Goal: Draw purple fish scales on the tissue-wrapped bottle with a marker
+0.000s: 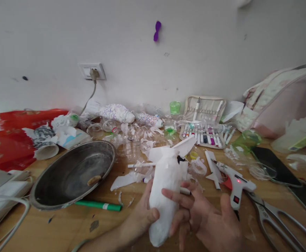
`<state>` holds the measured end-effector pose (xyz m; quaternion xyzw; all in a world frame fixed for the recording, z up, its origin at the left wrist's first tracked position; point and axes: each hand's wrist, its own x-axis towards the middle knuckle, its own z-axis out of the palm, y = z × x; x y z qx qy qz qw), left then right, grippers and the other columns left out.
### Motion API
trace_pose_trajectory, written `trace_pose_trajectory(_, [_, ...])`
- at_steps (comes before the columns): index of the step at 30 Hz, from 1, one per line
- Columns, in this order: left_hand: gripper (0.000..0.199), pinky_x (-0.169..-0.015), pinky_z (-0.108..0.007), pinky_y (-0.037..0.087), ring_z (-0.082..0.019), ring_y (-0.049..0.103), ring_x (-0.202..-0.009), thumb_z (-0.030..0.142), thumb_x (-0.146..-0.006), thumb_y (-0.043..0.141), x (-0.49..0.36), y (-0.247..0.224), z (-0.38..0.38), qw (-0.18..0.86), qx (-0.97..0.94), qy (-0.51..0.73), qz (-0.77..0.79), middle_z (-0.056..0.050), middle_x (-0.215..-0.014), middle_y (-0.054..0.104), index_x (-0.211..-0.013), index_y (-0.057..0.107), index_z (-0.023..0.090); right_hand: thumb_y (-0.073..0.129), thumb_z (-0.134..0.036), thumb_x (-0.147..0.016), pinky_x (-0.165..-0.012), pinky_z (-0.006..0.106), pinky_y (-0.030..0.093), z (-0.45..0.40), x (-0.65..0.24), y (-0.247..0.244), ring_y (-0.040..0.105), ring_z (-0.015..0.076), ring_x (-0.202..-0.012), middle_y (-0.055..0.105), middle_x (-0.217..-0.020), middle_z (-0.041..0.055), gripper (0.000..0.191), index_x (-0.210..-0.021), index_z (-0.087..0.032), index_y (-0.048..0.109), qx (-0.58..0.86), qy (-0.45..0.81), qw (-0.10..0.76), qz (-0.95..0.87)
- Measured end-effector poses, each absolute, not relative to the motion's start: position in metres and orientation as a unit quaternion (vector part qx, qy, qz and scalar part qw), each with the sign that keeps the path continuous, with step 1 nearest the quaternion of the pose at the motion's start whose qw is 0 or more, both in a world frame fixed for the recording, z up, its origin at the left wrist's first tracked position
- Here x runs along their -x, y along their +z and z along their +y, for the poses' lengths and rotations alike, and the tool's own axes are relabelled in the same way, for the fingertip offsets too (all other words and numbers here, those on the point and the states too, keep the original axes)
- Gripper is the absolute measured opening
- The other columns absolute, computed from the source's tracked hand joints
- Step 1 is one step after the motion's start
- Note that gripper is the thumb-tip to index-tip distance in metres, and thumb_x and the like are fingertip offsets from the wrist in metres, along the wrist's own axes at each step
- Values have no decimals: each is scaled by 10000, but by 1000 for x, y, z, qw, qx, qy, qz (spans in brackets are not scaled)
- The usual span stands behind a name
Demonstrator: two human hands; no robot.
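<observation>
A white, paper-covered fish shape (165, 196) with a rounded body and a forked paper tail is held upright above the table. My left hand (142, 213) is closed round its left side, the thumb on the front. My right hand (207, 213) is palm up at the other side; its fingers are apart and touch the body, with the thumb stretched away. The end of a pale marker (185, 191) shows by the right fingers; whether they touch it is unclear. A glue gun (236, 185) with a red light lies to the right, next to large metal scissors (276, 220).
A metal basin (74, 175) stands left, a green marker (100, 205) by its rim. Behind are patterned fish shapes (117, 112), plastic scraps and a marker case (204, 134). A phone (276, 166) and backpack (281, 101) are right; a power strip (6, 196) sits far left.
</observation>
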<state>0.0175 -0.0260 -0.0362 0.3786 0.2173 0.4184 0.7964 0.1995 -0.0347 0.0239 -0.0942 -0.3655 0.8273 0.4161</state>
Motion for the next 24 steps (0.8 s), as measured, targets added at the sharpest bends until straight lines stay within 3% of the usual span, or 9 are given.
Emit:
trace_pose_trajectory(3, [781,-702,-374,498,-213,640,-756,512,-596,770,-22,-23,-30,805,-356,430,201,-51,-1154,634,-1280,435,343,453,-759,-742,-703,372,544,-32,-203,25,660,251,-977,529,-1374,68,632,-1219,-346,478,103,792,439,-411])
trace_pose_trajectory(4, [757,-708,-368,495,-215,641,-758,522,-585,771,-23,-19,-31,805,-352,430,208,-45,-1071,663,-1254,477,321,463,-743,-748,-736,396,547,-32,-205,23,658,257,-986,533,-1370,59,611,-1218,-353,489,119,769,453,-436])
trace_pose_trajectory(6, [723,-788,-376,482,-250,635,-892,550,-599,746,-22,-14,-32,790,-358,434,243,-55,-1092,665,-1237,523,293,451,-699,-788,-758,407,562,-34,-210,15,673,257,-952,591,-1307,44,535,-1183,-350,538,175,674,511,-504])
trace_pose_trajectory(8, [742,-923,-418,426,-303,564,-1101,588,-628,698,-20,-11,-34,781,-356,433,276,-77,-1238,611,-1278,507,283,397,-623,-866,-728,354,582,-37,-214,4,690,232,-884,665,-1179,33,442,-1116,-322,601,247,487,591,-594])
trace_pose_trajectory(9, [762,-980,-438,385,-322,513,-1179,603,-640,678,-19,-11,-35,783,-352,431,279,-85,-1303,571,-1303,487,280,370,-555,-912,-850,357,541,-39,-214,-2,651,237,-1007,669,-1160,29,405,-1108,-300,615,296,368,597,-648])
trace_pose_trajectory(11, [762,-1054,-462,308,-334,443,-1262,607,-672,650,-19,-13,-38,798,-331,430,262,-91,-1357,530,-1333,459,279,308,-485,-960,-988,333,449,-42,-210,-12,593,219,-1121,675,-1166,31,430,-1162,-248,605,286,169,561,-759])
trace_pose_trajectory(14, [698,-1083,-486,271,-324,449,-1267,589,-716,623,-20,-20,-41,826,-279,432,230,-96,-1317,569,-1326,469,286,289,-433,-980,-1109,287,288,-43,-196,-18,553,174,-1182,712,-1112,40,470,-1201,-152,595,243,-18,506,-827])
trace_pose_trajectory(19, [642,-1113,-477,246,-311,465,-1258,545,-736,628,-19,-30,-43,777,-277,493,276,-102,-1279,600,-1301,500,269,358,-374,-967,-1149,318,193,-41,-177,-22,464,177,-1279,674,-1190,79,431,-1195,-104,603,295,-99,433,-846])
trace_pose_trajectory(24, [674,-1121,-432,254,-300,461,-1269,562,-724,627,-19,-29,-41,719,-318,509,350,-79,-1176,665,-1315,482,273,342,-467,-965,-1136,351,214,-43,-169,-23,410,212,-1321,677,-1182,90,459,-1158,-184,647,311,-129,410,-848])
